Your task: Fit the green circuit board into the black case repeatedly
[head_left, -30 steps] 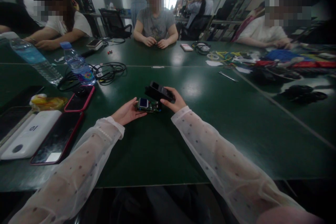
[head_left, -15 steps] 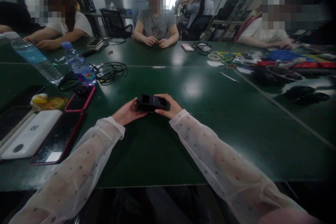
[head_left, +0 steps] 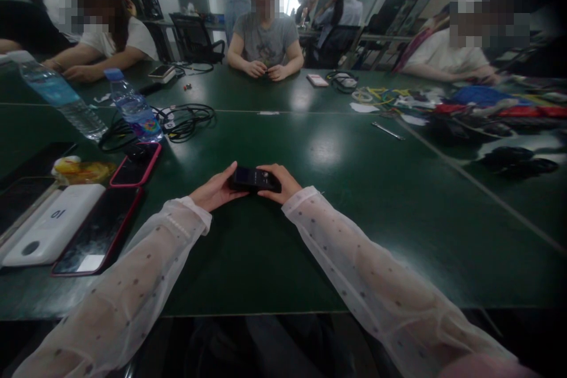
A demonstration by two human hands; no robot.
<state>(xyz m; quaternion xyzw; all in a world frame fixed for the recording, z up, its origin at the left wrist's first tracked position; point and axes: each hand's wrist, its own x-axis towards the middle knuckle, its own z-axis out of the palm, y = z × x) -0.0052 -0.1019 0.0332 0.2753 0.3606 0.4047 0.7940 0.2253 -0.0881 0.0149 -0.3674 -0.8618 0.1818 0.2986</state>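
Note:
Between my two hands, low over the green table, is a small black handheld device with a screen and buttons. The screen is dark and lies to the left, with light button markings to its right. My left hand grips the left end, thumb along the upper edge and fingers beneath. Around the right end is my right hand, its thumb and fingers on opposite edges. That end of the device is partly covered by the fingers. Whether the device touches the table I cannot tell.
At left lie a white power bank, a red-edged phone, a pink-cased phone and two water bottles. Black cables lie beyond. A wrench and tangled cables are at right. Several people sit around.
My right hand has shifted slightly left along the device, which now looks shorter and tilted differently. Its buttons show more clearly. My left hand has hardly moved.

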